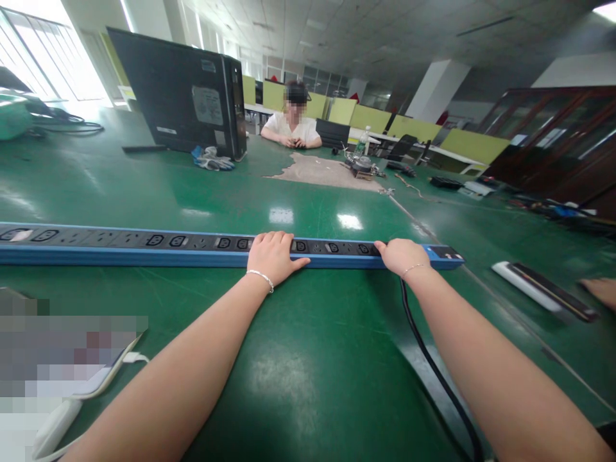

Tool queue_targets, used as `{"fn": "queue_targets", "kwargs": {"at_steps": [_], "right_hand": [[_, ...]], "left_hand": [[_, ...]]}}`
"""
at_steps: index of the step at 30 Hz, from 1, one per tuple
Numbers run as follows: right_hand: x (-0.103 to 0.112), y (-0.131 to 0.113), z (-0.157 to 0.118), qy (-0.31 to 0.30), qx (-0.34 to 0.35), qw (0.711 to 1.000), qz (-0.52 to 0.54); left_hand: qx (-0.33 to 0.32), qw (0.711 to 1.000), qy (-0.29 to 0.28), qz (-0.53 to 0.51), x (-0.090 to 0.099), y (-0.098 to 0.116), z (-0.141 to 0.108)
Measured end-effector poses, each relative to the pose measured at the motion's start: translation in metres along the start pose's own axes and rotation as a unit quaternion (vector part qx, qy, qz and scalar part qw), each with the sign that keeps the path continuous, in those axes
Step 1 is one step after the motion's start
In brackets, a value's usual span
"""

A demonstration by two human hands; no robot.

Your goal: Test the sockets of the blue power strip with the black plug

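Note:
A long blue power strip [120, 255] with a row of black sockets lies crosswise on the green table [289, 372]. Over its middle rests my left hand [269, 258], wearing a bracelet, fingers across the top and thumb stretched along the front side. My right hand [404, 258] is closed around the strip near its right end; its fingers are partly hidden. From below that hand a black cable [416, 337] runs down toward the table's near side.
A black computer case [183, 96] and a glove [214, 159] stand beyond the strip. Across the table sits a person [292, 128]. At right lies a black-and-white bar [543, 289], near another person's hand [599, 290]. A white cable [137, 357] is at lower left.

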State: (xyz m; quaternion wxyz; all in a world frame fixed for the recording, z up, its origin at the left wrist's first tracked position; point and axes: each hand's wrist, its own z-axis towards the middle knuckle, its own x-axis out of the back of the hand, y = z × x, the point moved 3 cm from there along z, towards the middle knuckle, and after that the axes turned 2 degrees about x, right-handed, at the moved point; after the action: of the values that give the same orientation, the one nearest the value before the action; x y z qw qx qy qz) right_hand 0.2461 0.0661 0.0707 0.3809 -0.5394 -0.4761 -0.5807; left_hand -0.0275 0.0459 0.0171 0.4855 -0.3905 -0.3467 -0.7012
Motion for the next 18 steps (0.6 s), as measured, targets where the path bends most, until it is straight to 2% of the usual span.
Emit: {"fn": "queue_targets", "kwargs": {"at_steps": [3, 5, 6, 7, 10, 12, 15, 18], "right_hand": [[0.005, 0.010, 0.003, -0.036, -0.027, 0.988, 0.145], [0.008, 0.025, 0.004, -0.059, -0.048, 0.958, 0.275], [0.010, 0.035, 0.004, -0.057, -0.060, 0.948, 0.307], [0.012, 0.045, 0.004, -0.048, -0.070, 0.947, 0.310], [0.016, 0.075, 0.006, -0.016, -0.088, 0.975, 0.206], [0.015, 0.090, 0.008, -0.009, -0.108, 0.980, 0.169], [0.012, 0.101, 0.013, -0.042, -0.117, 0.978, 0.164], [0.009, 0.106, 0.021, -0.060, -0.108, 0.987, 0.105]], "left_hand": [[0.003, 1.000, -0.001, -0.002, -0.001, 0.000, 0.000], [0.005, 1.000, -0.001, -0.003, -0.001, 0.000, 0.000], [0.006, 1.000, -0.002, -0.004, -0.001, 0.000, 0.000], [0.007, 1.000, -0.003, -0.004, -0.001, 0.000, 0.000], [0.007, 1.000, -0.005, -0.005, 0.000, 0.000, 0.000], [0.004, 1.000, -0.002, -0.006, 0.000, 0.000, 0.000], [0.005, 1.000, -0.001, -0.008, 0.000, 0.000, 0.000], [0.005, 1.000, 0.001, -0.010, 0.001, 0.000, 0.000]]}}
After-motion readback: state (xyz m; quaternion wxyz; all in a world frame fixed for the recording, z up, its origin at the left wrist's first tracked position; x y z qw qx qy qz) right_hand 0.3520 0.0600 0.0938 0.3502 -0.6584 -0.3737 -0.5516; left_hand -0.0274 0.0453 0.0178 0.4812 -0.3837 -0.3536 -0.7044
